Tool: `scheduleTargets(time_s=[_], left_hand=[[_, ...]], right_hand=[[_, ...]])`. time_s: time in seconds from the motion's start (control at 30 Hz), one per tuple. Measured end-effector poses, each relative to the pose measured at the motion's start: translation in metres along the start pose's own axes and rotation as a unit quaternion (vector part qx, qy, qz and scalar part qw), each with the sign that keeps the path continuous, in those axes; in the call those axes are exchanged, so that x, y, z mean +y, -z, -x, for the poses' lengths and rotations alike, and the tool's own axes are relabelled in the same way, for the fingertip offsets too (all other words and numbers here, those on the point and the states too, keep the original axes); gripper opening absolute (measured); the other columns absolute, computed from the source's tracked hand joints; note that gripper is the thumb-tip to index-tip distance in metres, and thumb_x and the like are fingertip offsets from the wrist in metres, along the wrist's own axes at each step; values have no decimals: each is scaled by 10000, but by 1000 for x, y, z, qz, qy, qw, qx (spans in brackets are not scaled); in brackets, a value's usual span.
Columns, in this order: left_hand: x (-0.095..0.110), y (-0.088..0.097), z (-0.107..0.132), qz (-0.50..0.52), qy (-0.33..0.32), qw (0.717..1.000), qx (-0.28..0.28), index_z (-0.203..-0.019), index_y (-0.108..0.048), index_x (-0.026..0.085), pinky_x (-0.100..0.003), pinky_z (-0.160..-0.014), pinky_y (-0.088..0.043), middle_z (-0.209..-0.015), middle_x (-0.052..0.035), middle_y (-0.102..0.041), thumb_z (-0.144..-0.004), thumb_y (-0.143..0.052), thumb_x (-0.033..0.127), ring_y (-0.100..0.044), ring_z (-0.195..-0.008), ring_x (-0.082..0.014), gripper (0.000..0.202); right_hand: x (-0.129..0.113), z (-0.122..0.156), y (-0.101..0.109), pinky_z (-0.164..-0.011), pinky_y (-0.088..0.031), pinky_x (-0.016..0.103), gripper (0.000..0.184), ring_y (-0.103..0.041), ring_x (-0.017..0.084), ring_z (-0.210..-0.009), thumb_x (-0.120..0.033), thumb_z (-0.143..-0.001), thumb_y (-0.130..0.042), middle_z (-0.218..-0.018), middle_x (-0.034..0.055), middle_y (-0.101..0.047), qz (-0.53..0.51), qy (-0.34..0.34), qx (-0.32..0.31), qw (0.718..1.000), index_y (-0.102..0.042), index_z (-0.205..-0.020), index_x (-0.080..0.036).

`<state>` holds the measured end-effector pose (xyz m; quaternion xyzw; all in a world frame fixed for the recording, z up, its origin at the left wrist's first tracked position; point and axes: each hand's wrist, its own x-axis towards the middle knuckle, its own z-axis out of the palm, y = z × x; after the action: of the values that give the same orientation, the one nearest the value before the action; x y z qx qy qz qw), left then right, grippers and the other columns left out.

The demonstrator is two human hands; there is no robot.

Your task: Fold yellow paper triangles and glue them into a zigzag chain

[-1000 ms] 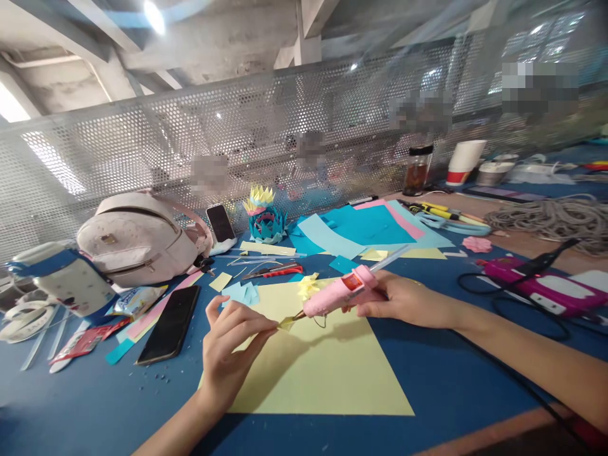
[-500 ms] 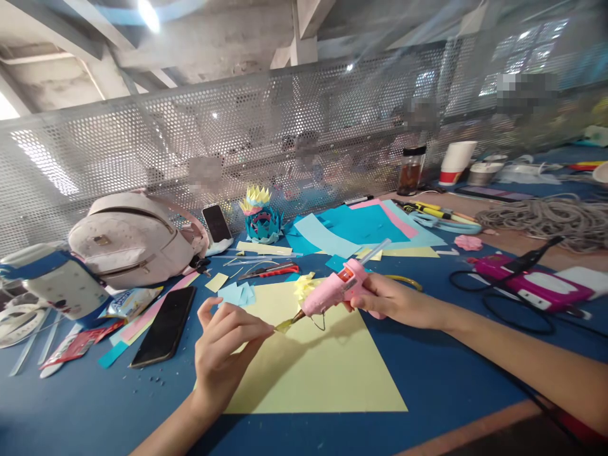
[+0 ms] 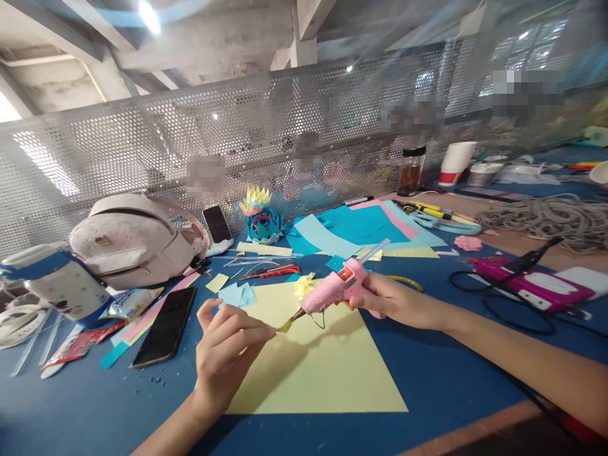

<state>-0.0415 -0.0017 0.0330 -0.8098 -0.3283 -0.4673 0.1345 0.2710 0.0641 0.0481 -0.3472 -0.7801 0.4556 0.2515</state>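
My right hand (image 3: 384, 297) is wrapped round the handle of a pink hot glue gun (image 3: 327, 288), with a clear glue stick (image 3: 375, 251) poking out of its back end. Its nozzle points down to the left. Between thumb and fingertips, my left hand (image 3: 232, 351) pinches a small folded yellow paper piece (image 3: 285, 325), and the nozzle tip meets it or nearly does. Both hands are above a large pale yellow sheet (image 3: 327, 373). Partly behind the glue gun, a yellow paper flower (image 3: 304, 286) lies at the sheet's far edge.
Beyond the sheet lie a red utility knife (image 3: 275, 271), paper squares (image 3: 237, 294) and a blue-and-yellow folded paper model (image 3: 261, 218). A phone (image 3: 166, 326), mug (image 3: 61, 285) and backpack (image 3: 133, 237) are left. A magenta power strip (image 3: 532, 282) with black cables is right.
The yellow piece and the nozzle tip have shifted very slightly against each other. Both hands keep their holds, almost still.
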Motion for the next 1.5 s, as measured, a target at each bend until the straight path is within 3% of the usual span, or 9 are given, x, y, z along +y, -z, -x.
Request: scheduleTargets(time_s=[0.7, 0.9, 1.2, 1.5], left_hand=[[3, -1, -4, 2, 12, 1000, 22, -843, -693, 256, -470, -975, -267, -718, 51, -735, -870, -697, 24, -602, -662, -153, 233], [1, 1, -2, 11, 28, 999, 31, -849, -705, 253, -461, -967, -277, -724, 48, -726, -863, -714, 31, -602, -669, -154, 223], [-2, 0, -2, 6, 35, 999, 32, -849, -699, 257, -462, -952, -289, -720, 46, -716, -871, -707, 41, -597, -666, -156, 216], [-2, 1, -2, 10, 38, 999, 31, -852, -682, 261, -452, -948, -290, -724, 49, -714, -884, -691, 48, -595, -669, -153, 216]], right_hand=[[-7, 0, 2, -470, -270, 233, 654, -355, 94, -518, -848, -793, -522, -596, -61, -364, 33, -31, 25, 999, -457, -753, -198], [-7, -1, 4, -474, -282, 239, 671, -376, 103, -516, -864, -781, -511, -589, -53, -395, 50, -31, 35, 998, -482, -772, -194], [-5, -1, 2, -454, -277, 223, 645, -369, 91, -506, -824, -815, -529, -579, -51, -383, 21, -3, 1, 1000, -543, -776, -181], [4, -6, 14, -462, -301, 245, 599, -396, 110, -492, -759, -838, -551, -552, -37, -434, 37, -4, 101, 994, -631, -834, -165]])
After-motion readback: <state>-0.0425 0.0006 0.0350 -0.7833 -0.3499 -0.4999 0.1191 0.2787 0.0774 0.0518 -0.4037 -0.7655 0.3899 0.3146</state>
